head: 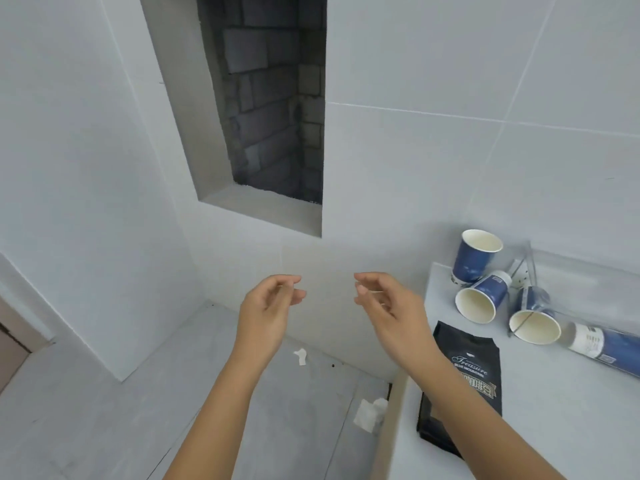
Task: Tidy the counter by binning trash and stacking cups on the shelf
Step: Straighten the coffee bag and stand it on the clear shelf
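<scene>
Both hands are raised in front of the white wall, left of the counter (pixel 554 410). My left hand (pixel 268 310) and my right hand (pixel 384 303) hold nothing, with fingers loosely curled and apart. On the counter one blue paper cup (pixel 474 256) stands upright. Two more blue cups (pixel 483 299) (pixel 535 320) lie on their sides with open mouths toward me. A clear sleeve of stacked cups (pixel 602 344) lies at the right. A black coffee bag (pixel 464 386) lies flat near the counter's left edge, partly under my right forearm.
Two crumpled white paper scraps (pixel 300 356) (pixel 370 412) lie on the grey floor left of the counter. A recessed niche (pixel 263 209) with a bare block back opens in the wall above my hands. A clear plastic panel (pixel 581 271) stands behind the cups.
</scene>
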